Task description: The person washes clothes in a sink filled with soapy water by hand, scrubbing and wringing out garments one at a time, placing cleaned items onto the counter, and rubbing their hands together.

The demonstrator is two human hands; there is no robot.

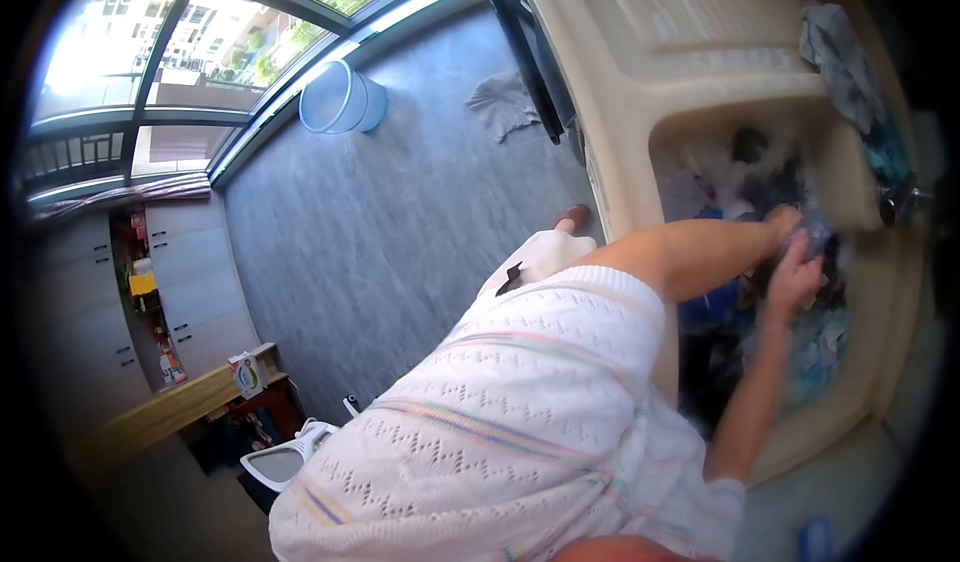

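Both hands come together over the basin of a beige laundry sink (635, 112). My left hand (783, 224) is closed against a small bluish-grey item (812, 230), which looks like wet cloth but is blurred. My right hand (796, 280) grips the same item from the near side, its fingers bent around it. Below and around the hands, the basin holds murky, sudsy water with a blue cloth (708, 307), dark cloth (708, 372) and pale teal cloth (825, 347).
A grey cloth (838, 57) hangs over the sink's rim near a metal tap (905, 200). The ribbed washboard (710, 7) adjoins the basin. On the grey floor stand a light blue bucket (345, 99) and a crumpled grey cloth (503, 104). Cabinets (205, 272) line the far side.
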